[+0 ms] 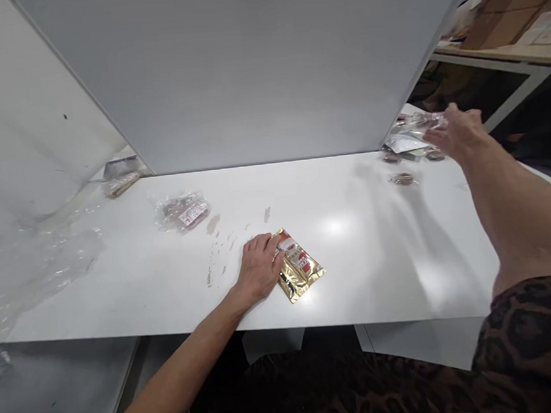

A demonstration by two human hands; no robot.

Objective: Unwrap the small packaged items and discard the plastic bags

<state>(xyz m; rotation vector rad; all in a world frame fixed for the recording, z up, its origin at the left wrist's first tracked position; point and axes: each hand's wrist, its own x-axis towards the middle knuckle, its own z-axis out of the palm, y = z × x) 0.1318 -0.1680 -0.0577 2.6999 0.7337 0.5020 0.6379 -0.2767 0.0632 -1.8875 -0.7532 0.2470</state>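
Observation:
My left hand (259, 267) rests on the white table with its fingers bent over the left edge of some gold foil sachets (303, 264). The sachets lie side by side, with red print, a picture and a shiny surface; their left edge is hidden under my fingers. My right hand (459, 132) is stretched far out to the right, fingers apart, at a pile of clear plastic-wrapped packets (407, 140). Whether its fingertips touch the pile I cannot tell. Just in front of the pile lies a small brown item in clear wrap (403, 178).
A plastic-wrapped packet with a white label (188, 212) lies left of centre. More wrapped packets (122, 176) sit in the back left corner, near crumpled clear plastic (38, 261). A grey upright panel (257, 75) bounds the table's back. Cardboard boxes (507, 11) stand on a shelf at right.

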